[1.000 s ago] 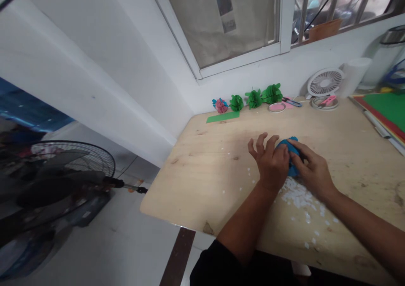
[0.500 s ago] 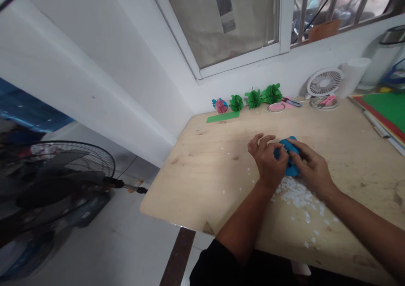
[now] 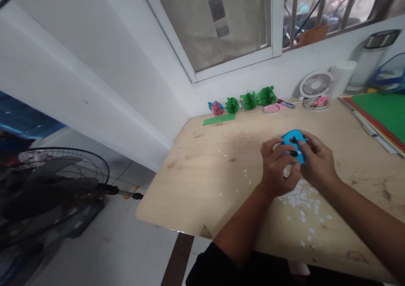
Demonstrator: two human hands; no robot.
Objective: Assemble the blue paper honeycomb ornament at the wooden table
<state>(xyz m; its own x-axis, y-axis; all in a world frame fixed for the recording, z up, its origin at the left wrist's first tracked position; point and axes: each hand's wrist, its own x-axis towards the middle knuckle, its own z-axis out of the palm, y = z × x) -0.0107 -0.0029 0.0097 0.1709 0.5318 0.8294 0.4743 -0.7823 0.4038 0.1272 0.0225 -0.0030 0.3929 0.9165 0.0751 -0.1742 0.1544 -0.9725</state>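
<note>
Gripping the blue piece (image 3: 289,140) over the table (image 3: 196,163), the right hand (image 3: 320,161) lays its thumb across the front. The left hand (image 3: 276,170) curls loosely at the piece's left side; whether its fingers pinch anything, I cannot tell. Dark marks (image 3: 294,154) are already on the piece, so it seems partly made. Many white bits (image 3: 295,199) lie loose below, apparently unused; four paper shapes (image 3: 249,101) by the wall look complete.

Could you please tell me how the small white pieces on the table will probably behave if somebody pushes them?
The small white pieces look thin and flat, so they would probably slide rather than roll. Being so tiny, they are likely very light. Since they lie loose and scattered, a push would probably spread them unevenly.
</note>
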